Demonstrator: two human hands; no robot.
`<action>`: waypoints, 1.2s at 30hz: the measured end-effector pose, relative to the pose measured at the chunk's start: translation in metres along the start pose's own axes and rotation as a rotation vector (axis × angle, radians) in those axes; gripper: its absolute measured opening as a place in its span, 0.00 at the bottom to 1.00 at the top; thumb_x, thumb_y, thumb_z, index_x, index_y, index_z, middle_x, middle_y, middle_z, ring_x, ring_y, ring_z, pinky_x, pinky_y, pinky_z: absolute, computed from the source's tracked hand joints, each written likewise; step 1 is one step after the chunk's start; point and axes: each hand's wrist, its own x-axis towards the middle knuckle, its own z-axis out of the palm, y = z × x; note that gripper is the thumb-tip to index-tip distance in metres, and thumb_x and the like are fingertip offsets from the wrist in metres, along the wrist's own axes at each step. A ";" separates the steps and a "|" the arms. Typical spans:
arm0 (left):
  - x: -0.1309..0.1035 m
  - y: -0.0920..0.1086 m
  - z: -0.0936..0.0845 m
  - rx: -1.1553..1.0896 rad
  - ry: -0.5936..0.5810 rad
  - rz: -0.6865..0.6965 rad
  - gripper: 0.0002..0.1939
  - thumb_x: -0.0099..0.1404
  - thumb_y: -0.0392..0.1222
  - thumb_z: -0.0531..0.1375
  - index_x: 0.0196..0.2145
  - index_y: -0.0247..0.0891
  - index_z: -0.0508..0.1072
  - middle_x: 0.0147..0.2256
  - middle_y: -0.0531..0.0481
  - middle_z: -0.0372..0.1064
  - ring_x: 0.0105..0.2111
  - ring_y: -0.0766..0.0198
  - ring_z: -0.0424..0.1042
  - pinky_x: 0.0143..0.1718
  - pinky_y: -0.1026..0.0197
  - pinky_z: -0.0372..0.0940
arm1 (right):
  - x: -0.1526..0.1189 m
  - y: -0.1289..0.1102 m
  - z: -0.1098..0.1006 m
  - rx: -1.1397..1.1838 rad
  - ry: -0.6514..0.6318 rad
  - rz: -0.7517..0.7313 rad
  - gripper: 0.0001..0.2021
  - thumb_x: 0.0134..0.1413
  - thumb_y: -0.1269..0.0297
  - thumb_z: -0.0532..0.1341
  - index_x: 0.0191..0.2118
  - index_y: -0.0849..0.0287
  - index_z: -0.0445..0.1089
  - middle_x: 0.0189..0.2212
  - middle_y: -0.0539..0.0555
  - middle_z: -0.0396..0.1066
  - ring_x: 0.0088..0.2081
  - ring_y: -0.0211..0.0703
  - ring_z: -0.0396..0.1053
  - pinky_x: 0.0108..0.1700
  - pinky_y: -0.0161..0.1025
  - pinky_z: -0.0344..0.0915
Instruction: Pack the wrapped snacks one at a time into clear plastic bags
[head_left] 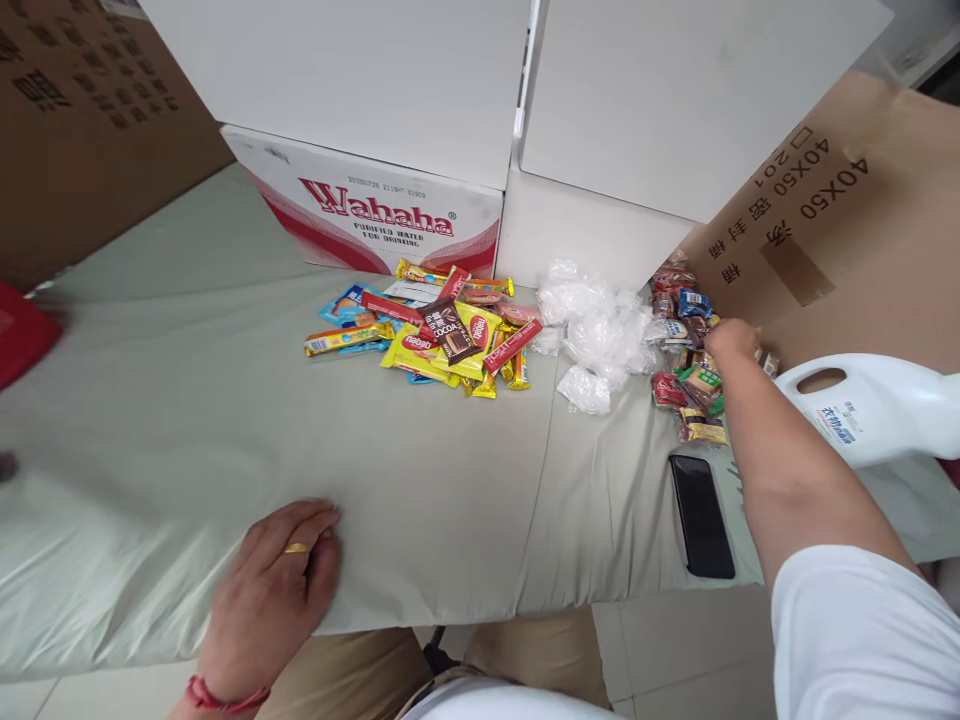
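My left hand (266, 580) rests on the green-grey cloth near the front edge, fingers loosely curled, with nothing visible in it. My right hand (733, 342) reaches into a pile of small wrapped snacks (701, 380) at the right. Its fingers look curled, but the tips and anything in them are hidden. Left of this pile lies a heap of clear plastic wrappers (600, 330). A second heap, in the middle, has yellow nabati packs (420, 350), red stick packs (512, 346) and a brown cocoa pack (450, 332) on top.
A black phone (703, 515) lies below the snack pile. Beside my right forearm is a white detergent bottle (862, 405) on its side. Behind stand a Wahaha carton (390, 215), white panels (360, 80) and brown cardboard (885, 250). Something red (22, 335) sits at the left edge.
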 end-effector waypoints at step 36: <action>0.054 0.070 -0.016 -0.986 -0.337 -0.570 0.17 0.70 0.56 0.57 0.48 0.42 0.69 0.35 0.51 0.72 0.33 0.64 0.74 0.26 0.66 0.65 | -0.339 -0.066 0.040 1.126 -0.101 -0.609 0.13 0.63 0.51 0.60 0.40 0.50 0.80 0.36 0.53 0.76 0.35 0.45 0.71 0.40 0.42 0.67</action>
